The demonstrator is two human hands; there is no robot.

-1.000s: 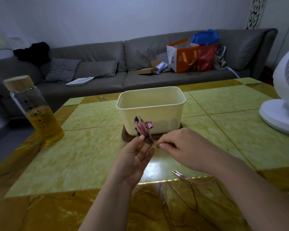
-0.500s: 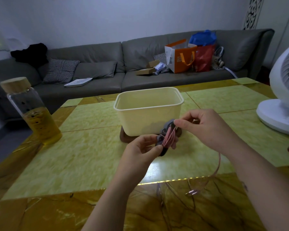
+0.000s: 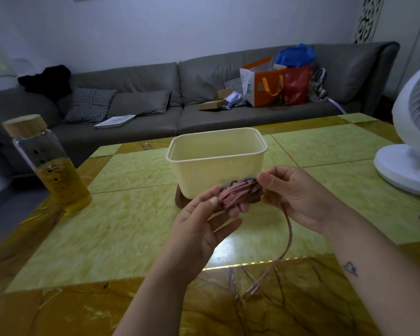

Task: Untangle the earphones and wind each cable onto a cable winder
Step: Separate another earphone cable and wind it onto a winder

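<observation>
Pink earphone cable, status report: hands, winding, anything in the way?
Left hand holds the cable winder; right hand pinches the pink earphone cable at it. Cable partly wound, tail hanging loose. Cream tub close behind.

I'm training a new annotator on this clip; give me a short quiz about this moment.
1. True or false: the pink cable is fully wound on the winder.
2. What stands left of the cream tub? A kettle, B bottle, C lamp.
3. Fill in: the loose cable trails down from the ___ hand.
Key: 1 false, a length hangs loose; 2 B; 3 right hand.
</observation>
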